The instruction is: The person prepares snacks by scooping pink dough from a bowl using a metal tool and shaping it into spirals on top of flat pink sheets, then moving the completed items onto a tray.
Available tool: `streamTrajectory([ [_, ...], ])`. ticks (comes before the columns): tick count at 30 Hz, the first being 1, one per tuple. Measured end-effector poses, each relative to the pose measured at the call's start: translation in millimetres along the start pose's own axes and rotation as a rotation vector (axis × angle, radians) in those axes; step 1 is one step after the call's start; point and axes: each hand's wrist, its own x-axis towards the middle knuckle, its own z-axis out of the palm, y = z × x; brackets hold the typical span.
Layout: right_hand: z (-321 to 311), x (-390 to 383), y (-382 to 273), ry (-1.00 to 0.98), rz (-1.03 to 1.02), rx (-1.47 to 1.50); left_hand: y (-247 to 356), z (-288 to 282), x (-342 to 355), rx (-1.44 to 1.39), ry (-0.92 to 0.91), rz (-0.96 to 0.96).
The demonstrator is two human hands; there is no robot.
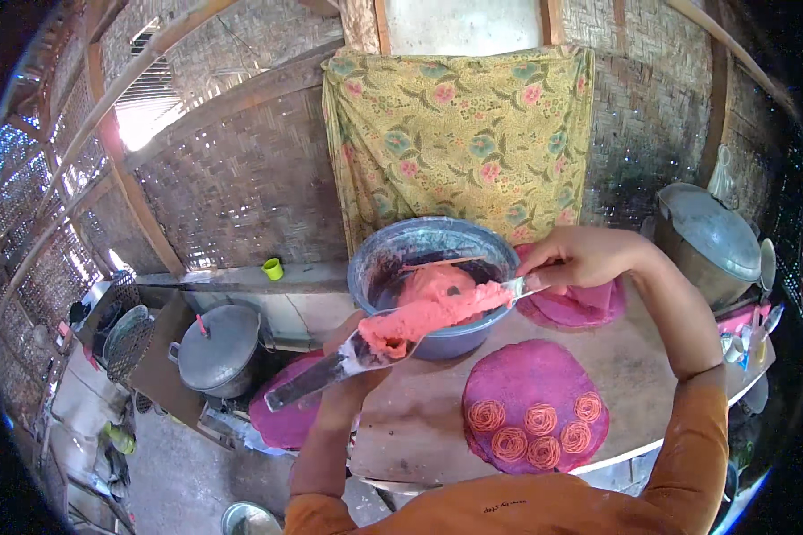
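Note:
My left hand is wrapped round the underside of a long clear-and-white tool whose dark flat bar sticks out at the lower left. Soft pink dough is heaped along it. My right hand pinches a small pale piece at the tool's right end; whether this is a separate utensil I cannot tell. Just behind and below is a grey-blue basin, smeared white inside, holding more pink dough and a thin stick. Nearer me, a round magenta mat bears several coiled orange-pink noodle rounds.
Another magenta mat lies right of the basin, a third at the left. Lidded pots stand left and right. A green cup sits on a ledge. A flowered cloth hangs behind the table.

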Motion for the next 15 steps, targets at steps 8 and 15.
streamTrajectory([
  [8,20.5,2.5,-52.1,0.173,-0.015,-0.683,22.7,-30.3,15.8,-0.055,-0.067,-0.021],
  [15,114.2,5.0,-42.2,0.536,-0.614,-1.441,43.2,-25.0,3.8,-0.267,-0.255,-0.158],
])
